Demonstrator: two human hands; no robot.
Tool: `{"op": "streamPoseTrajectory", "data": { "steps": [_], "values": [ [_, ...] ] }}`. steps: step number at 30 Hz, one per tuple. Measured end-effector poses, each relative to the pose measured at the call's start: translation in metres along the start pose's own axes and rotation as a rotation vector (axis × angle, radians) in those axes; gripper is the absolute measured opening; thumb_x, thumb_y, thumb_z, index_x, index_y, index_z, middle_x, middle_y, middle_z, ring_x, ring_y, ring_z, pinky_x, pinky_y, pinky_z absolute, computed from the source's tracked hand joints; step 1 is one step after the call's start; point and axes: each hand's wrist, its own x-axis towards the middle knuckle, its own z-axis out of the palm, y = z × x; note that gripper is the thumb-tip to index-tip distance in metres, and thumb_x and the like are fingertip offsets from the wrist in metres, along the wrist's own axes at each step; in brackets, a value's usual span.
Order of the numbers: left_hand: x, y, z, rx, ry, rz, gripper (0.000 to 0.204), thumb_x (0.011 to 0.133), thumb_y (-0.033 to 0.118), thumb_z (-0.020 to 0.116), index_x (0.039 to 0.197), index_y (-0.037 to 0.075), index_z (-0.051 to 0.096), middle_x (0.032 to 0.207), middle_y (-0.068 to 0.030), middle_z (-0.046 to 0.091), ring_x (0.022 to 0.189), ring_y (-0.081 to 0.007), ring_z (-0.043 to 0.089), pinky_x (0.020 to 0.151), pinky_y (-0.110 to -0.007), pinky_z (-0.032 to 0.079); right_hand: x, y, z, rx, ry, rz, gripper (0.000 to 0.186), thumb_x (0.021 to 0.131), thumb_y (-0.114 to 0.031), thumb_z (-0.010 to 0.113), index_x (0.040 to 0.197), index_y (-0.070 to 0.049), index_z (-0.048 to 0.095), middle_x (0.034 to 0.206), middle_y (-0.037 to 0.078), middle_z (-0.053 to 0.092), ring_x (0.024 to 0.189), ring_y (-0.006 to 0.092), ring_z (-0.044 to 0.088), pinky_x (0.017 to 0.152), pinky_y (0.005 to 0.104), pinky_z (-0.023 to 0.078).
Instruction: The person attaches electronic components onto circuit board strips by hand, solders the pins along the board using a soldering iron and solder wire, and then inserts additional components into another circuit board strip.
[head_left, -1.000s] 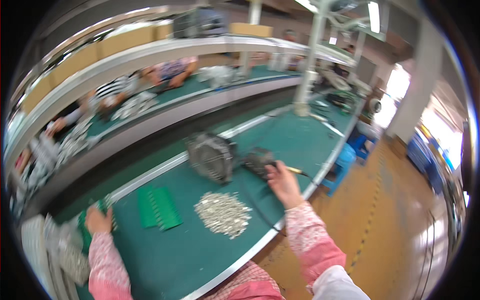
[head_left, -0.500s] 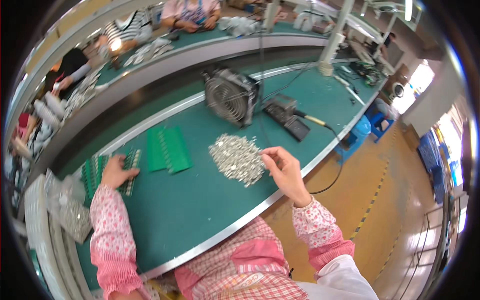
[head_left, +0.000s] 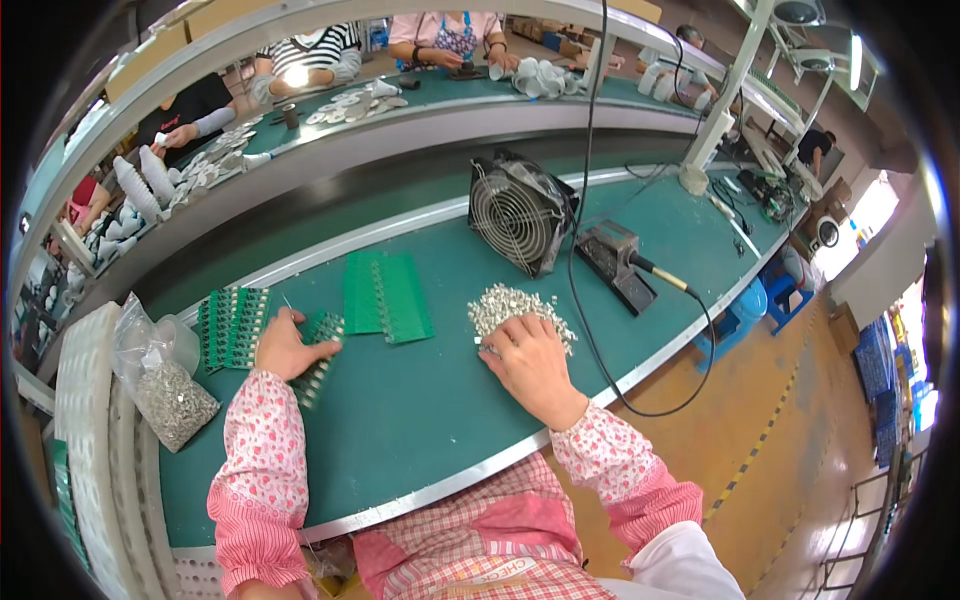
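My left hand (head_left: 287, 346) rests on a narrow green circuit board strip (head_left: 318, 352) lying on the green table (head_left: 420, 430), fingers pressing it down. My right hand (head_left: 530, 362) lies on the near edge of a heap of small silver metal parts (head_left: 512, 305), fingertips in the heap. A flat panel of green circuit boards (head_left: 385, 295) lies between the hands. Another populated green board (head_left: 230, 325) sits left of my left hand.
A small metal-grilled fan (head_left: 518, 213) and a soldering station (head_left: 617, 265) with a cable stand behind the heap. A plastic bag of silver parts (head_left: 170, 395) and white trays (head_left: 85, 420) are at the left. Other people work across the far bench (head_left: 330, 55).
The view has tilted down toward the table. My right hand has come down onto the silver heap. My left hand shifted right onto the narrow board strip.
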Motion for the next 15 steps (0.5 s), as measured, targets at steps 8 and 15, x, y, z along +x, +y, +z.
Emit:
{"op": "streamPoseTrajectory", "data": {
  "steps": [8,15],
  "values": [
    [-0.024,-0.012,0.006,-0.102,0.094,0.086,0.060,0.058,0.042,0.083,0.095,0.002,0.057,0.093,-0.0138,0.055,0.086,-0.0263,0.057,0.075,-0.036,0.046,0.003,-0.001,-0.005,0.037,-0.022,-0.069,0.017,0.072,-0.012,0.071,0.083,-0.009,0.059,0.084,0.004,0.058,0.086,0.0227,0.053,0.075,0.0350,0.041],
    [-0.019,-0.006,0.002,-0.102,-0.115,0.019,0.066,0.056,0.039,0.085,0.102,0.001,0.056,0.100,-0.0130,0.056,0.092,-0.0254,0.058,0.079,-0.035,0.046,0.003,-0.010,-0.009,0.179,0.063,-0.005,0.014,0.074,-0.006,0.069,0.085,-0.007,0.059,0.076,0.005,0.059,0.075,0.0235,0.055,0.068,0.0346,0.044]
  ]
}}
